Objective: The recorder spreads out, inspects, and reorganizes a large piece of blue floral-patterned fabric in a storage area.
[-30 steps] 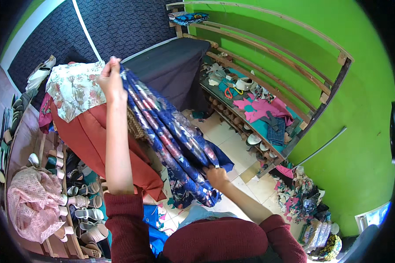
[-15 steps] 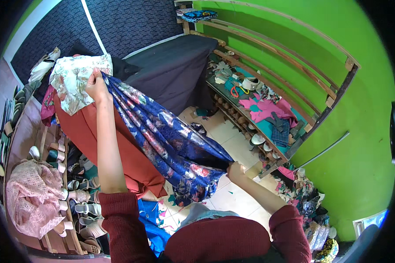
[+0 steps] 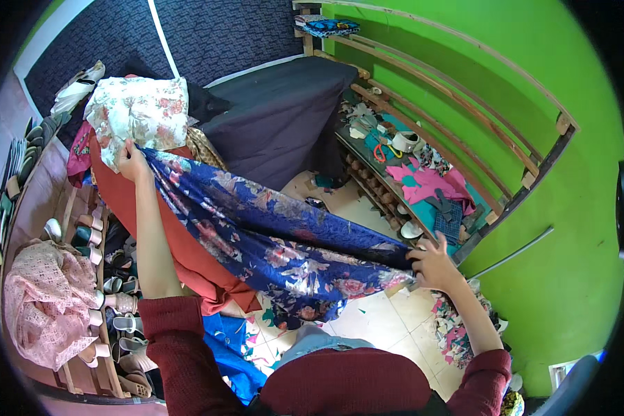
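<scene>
A blue floral cloth [image 3: 277, 256] with pink and white flowers stretches across in front of me, its lower folds hanging in the middle. My left hand [image 3: 133, 163] pinches its upper left corner. At the far right end, my right hand [image 3: 433, 267] grips the cloth's edge between thumb and fingers, with some fingers spread. Below and behind the left end, a rust-red cloth [image 3: 128, 197] drapes down. A cream floral cloth [image 3: 139, 114] lies folded just beyond my left hand. Part of the rust-red cloth is hidden behind the blue one.
Shoes line a wooden rack [image 3: 107, 319] on the left, with a pink lace cloth [image 3: 48, 305] over it. A dark covered table [image 3: 270, 118] stands at the back. On the right, a slatted shelf [image 3: 444, 83] holds pink scraps [image 3: 423, 182] and scissors [image 3: 379, 154]. Fabric scraps [image 3: 457, 333] litter the floor.
My right hand has moved right and slightly up, pulling the blue floral cloth wider and flatter. My left hand has shifted left and down a little. The view has turned slightly.
</scene>
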`<state>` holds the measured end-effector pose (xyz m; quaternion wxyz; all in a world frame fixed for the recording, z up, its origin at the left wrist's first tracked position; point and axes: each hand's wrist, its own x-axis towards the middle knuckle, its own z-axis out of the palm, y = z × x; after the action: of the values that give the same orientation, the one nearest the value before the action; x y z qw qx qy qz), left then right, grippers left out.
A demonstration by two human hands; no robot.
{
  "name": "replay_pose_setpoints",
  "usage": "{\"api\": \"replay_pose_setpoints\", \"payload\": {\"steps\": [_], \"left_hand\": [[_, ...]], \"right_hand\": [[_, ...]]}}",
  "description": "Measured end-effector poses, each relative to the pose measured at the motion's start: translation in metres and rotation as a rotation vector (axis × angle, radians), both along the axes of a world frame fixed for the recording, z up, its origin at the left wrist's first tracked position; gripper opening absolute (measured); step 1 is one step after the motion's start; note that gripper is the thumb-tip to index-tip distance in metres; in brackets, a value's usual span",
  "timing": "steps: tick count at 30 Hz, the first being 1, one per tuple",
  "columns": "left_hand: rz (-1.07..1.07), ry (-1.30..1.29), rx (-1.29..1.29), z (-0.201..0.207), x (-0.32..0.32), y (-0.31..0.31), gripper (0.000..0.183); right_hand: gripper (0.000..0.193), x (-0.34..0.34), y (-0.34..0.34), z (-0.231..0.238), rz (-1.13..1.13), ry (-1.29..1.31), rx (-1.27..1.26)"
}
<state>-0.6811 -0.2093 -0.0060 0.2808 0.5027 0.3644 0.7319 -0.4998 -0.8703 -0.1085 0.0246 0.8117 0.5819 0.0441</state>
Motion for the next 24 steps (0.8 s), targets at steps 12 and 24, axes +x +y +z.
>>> {"api": "replay_pose_setpoints", "payload": {"steps": [12,24], "left_hand": [[0.111,0.058,-0.17,-0.022,0.003,-0.005,0.04],[0.083,0.064,-0.136,-0.063,-0.044,0.02,0.037]], "right_hand": [[0.031,0.012,0.002,-0.032,0.0,-0.003,0.131],[0.035,0.019,-0.006,0.042,-0.006,-0.028,0.066]]}}
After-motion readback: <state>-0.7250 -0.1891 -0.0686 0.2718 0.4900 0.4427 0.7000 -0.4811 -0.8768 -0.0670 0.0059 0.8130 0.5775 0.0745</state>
